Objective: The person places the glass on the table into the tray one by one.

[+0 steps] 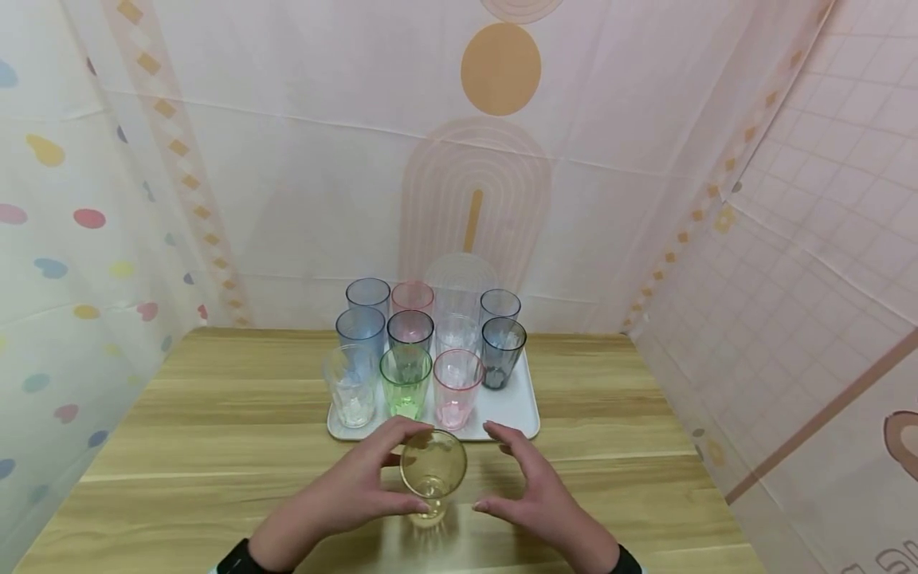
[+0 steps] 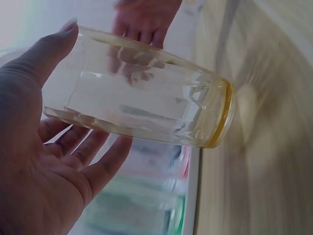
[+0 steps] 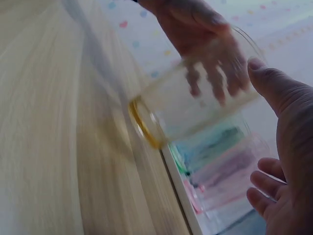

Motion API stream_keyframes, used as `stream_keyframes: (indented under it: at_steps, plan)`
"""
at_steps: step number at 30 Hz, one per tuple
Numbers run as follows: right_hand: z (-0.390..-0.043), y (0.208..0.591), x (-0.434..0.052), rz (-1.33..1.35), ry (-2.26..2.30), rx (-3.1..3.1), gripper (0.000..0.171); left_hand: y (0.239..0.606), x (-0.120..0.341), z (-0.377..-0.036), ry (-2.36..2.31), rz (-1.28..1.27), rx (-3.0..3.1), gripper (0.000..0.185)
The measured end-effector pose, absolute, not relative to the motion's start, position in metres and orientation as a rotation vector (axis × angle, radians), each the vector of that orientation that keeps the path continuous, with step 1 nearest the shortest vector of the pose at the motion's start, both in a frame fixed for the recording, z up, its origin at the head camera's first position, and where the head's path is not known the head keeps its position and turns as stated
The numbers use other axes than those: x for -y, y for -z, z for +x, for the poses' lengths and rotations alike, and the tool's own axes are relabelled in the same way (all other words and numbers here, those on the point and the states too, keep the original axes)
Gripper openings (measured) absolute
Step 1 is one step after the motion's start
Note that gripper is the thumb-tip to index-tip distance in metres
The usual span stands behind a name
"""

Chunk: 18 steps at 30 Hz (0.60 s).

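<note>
A pale wooden table fills the space in front of the person, closed in by pastel printed cloth walls. Toward its far middle lies a white tray packed with clear plastic tumblers in rows: two blue ones at the back left, pink ones, smoky grey ones on the right, a colourless one at the front left, then a green tumbler and a pink tumbler along the front edge.

Just in front of the tray, on the bare wood, a yellow tumbler stands between the two hands. The left hand grips it, with the thumb on the near side of the rim and the fingers curved round the far side; its wrist view shows the glass lying across the spread fingers, the thumb tip against the wall. The right hand hangs just beside the glass without touching it, fingers loosely curved and apart; its wrist view shows a clear gap between its thumb and the blurred tumbler. Dark cuffs show at both wrists.
</note>
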State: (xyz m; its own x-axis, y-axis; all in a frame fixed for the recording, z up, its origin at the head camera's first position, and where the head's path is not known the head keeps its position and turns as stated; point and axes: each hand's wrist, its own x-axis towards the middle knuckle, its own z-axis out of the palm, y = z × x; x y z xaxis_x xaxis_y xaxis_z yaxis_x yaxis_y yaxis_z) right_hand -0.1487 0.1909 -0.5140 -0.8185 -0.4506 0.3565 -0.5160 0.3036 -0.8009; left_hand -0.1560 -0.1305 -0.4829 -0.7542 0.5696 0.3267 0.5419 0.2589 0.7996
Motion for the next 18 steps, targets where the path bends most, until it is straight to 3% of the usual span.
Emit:
stream_keyframes:
  at_steps: [9, 18]
  plan:
    - [-0.143, 0.511, -0.172, 1.128, -1.614, 2.347, 0.093, 0.483, 0.108, -0.156, -1.562, 1.152, -2.389, 0.084]
    - [-0.139, 0.510, -0.166, 1.080, -1.740, 2.344, 0.092, 0.481, 0.105, -0.155, -1.544, 1.148, -2.405, 0.087]
